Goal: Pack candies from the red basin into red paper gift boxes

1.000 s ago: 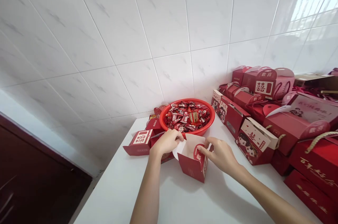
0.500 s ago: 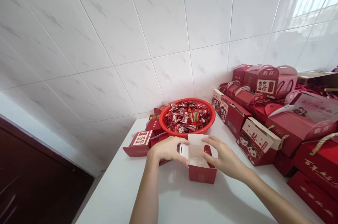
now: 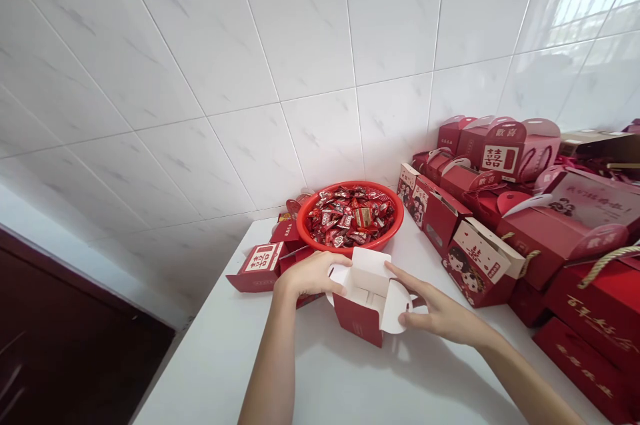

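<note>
A small red gift box (image 3: 356, 319) with a white inside stands on the white table, its top open and its flaps raised. From the left, my left hand (image 3: 313, 276) grips the side flap and rim, thumb and fingers on either side of the card. My right hand (image 3: 434, 305) holds the rounded right flap (image 3: 397, 307) by the thumb, with the index finger reaching to the back flap. Just behind the box is a red plastic basket (image 3: 300, 219) full of wrapped candies (image 3: 345, 218).
Folded red boxes (image 3: 257, 267) lie left of the basket. Many red and white gift boxes (image 3: 483, 261) are stacked along the right side. A tiled wall (image 3: 320, 138) rises behind the table (image 3: 210, 358), whose left edge drops toward a dark area.
The box has turned on the table, showing its front more to the left. Its right rounded flap now leans outward, and my right thumb has moved from inside the box onto it.
</note>
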Available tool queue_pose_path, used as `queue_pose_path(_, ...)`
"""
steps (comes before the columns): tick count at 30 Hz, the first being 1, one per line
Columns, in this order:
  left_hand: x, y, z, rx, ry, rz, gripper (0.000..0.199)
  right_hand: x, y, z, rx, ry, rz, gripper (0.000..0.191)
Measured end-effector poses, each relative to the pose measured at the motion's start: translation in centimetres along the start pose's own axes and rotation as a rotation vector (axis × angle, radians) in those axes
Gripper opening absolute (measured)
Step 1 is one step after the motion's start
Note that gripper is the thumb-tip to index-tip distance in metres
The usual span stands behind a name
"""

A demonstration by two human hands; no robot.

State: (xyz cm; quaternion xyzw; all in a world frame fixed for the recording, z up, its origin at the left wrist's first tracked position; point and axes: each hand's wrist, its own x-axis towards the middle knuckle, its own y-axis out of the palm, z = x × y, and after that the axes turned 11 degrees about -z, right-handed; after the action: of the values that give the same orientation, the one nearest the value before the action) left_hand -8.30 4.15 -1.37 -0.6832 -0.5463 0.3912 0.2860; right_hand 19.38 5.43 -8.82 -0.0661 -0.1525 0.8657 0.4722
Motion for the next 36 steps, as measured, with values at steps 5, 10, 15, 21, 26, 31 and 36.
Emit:
queue_pose_path(5, -0.7, -0.5, -0.1, 0.046, 0.002, 0.051, 0.085, -1.0, 2.3, -1.0, 0.037, 0.004, -0.089, 0.095)
queue_pose_path(10, -1.9, -1.9, 1.2, -0.009, 0.058, -0.001, 0.091, -2.8, 5.6, -1.8, -0.039, 0.048, -0.195, 0.096)
queue_pose_path(15, -2.8, -2.6, 2.0, -0.167, -0.026, 0.005, 0.085, -3.7, 7.2, -1.4, -0.165, 0.047, -0.179, 0.094)
queue_pose_path(21, -1.4, -1.4, 1.1, -0.215, -0.047, -0.096, 0.064, -3.8, 7.0, -1.0, -0.198, 0.041, -0.175, 0.091)
queue_pose_path(26, 0.7, 0.5, 0.4, -0.181, -0.009, -0.152, 0.041, -4.2, 6.5, -2.0, -0.194, 0.064, -0.241, 0.091)
queue_pose_path(31, 1.0, 0.7, 0.4, -0.201, 0.024, -0.075, 0.05, -4.3, 6.0, -3.1, -0.178, 0.088, -0.33, 0.091)
queue_pose_path(36, 0.3, -0.5, 2.3, -0.381, 0.018, 0.214, 0.084, -3.8, 5.6, -2.9, -0.109, 0.059, -0.332, 0.092)
